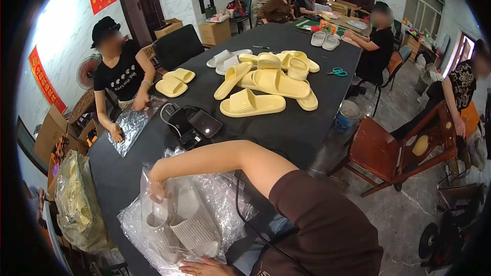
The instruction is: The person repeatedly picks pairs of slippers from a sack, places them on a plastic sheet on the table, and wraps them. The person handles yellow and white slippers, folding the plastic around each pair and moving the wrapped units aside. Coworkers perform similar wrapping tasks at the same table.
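The right hand (156, 190), reaching across the body, pinches the top edge of a clear bag (204, 194) at the table's (286, 128) near edge; the left hand (200, 267) lies open, flat against its bottom. Inside, 2 pale slippers (186, 222) lie side by side, long axes running from upper left to lower right. Yellow slippers (266, 79) sit piled well beyond.

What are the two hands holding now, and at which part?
The right hand pinches the clear plastic bag at its top edge, over the pale slippers. The left hand rests on the bag's lower edge.
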{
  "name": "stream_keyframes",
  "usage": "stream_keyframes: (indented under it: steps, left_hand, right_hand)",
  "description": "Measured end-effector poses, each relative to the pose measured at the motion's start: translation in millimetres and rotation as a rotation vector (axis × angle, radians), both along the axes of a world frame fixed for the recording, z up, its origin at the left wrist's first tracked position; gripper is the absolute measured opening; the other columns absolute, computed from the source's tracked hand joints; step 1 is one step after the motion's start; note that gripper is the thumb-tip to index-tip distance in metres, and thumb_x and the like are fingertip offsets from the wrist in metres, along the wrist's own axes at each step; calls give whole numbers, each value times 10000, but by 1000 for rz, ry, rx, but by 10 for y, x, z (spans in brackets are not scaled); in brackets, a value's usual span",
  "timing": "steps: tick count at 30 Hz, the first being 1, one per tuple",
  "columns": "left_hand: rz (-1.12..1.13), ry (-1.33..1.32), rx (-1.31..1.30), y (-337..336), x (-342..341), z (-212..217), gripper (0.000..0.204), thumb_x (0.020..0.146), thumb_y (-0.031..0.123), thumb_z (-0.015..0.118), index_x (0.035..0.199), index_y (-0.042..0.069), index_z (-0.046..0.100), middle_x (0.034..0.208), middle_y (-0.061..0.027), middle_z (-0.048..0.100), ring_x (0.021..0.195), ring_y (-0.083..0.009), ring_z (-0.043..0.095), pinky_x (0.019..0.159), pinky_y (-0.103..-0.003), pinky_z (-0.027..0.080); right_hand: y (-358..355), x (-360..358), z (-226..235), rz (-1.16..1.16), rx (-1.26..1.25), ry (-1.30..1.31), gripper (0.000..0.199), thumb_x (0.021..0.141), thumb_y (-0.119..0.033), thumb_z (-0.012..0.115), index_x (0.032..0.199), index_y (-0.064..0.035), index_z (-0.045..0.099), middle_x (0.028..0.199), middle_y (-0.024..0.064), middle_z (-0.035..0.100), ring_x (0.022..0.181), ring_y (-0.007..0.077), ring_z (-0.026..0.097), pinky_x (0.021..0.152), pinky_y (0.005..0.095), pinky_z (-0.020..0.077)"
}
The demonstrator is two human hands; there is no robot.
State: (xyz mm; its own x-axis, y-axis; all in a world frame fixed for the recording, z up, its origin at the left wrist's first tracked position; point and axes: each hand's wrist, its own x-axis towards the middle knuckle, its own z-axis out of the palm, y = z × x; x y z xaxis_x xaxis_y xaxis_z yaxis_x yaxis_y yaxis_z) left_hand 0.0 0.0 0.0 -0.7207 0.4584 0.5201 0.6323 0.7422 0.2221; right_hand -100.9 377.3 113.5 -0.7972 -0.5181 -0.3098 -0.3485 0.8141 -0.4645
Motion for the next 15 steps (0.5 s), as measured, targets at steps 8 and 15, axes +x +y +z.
stream_keyframes:
  steps: [8,15]
  left_hand:
    - [46,63,-149,29,208,299,592,1001,402,342,1411,-25,346,1457,-228,355,1312,-430,368,954,-581,356]
    - [57,455,-324,-63,64,85,519,976,405,421,1265,-14,525,1306,-239,511,1167,-423,507,878,-555,402]
  right_hand:
    - [-943,438,-596,107,14,741,478,780,-413,650,1109,-68,616,1223,111,573,1167,282,519,999,454,385]
    - [-901,313,-403,145,-171,840,221,772,-288,629,840,-82,670,925,112,668,911,285,631,866,460,434]
